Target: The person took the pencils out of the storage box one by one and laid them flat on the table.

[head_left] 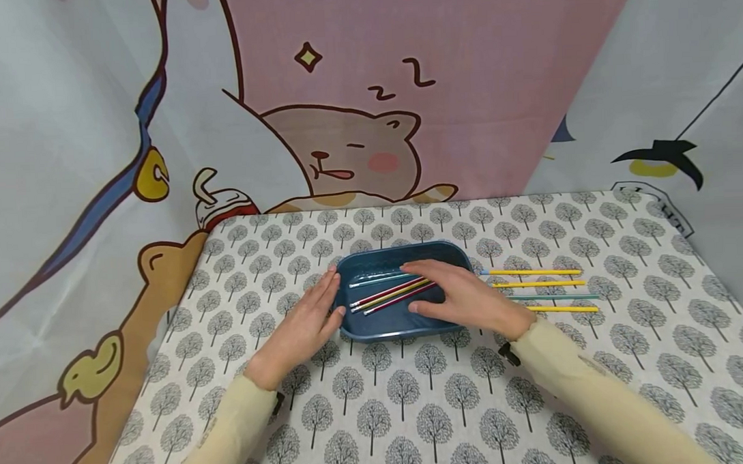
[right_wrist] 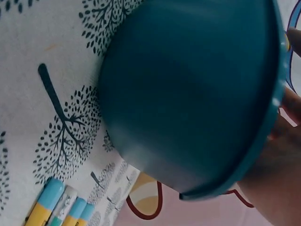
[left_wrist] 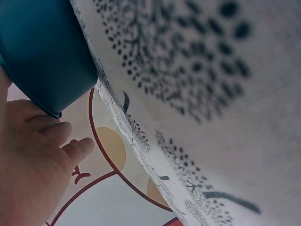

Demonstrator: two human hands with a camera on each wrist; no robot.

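Note:
A dark blue plastic basin [head_left: 405, 326] with a rounded rim sits on the tablecloth. Inside lie several pencils [head_left: 383, 298], dark red and yellowish, plus a pale teal pencil [head_left: 373, 280] nearer the far wall. My left hand [head_left: 301, 326] is at the basin's left end, fingers extended along the rim; the left wrist view shows its fingers [left_wrist: 56, 132] right at the rim. Over the basin's right half is my right hand [head_left: 462, 297], thumb and fingers spread apart above the pencils, hiding their right ends. The basin's outer wall [right_wrist: 188, 94] hides most of that hand in the right wrist view.
Right of the basin, several pencils lie side by side on the cloth, yellow pencils [head_left: 558, 309] and a green pencil [head_left: 564, 297]. A tree-patterned tablecloth [head_left: 378, 409] covers the table. A cartoon-printed curtain [head_left: 465, 85] stands behind and along the sides.

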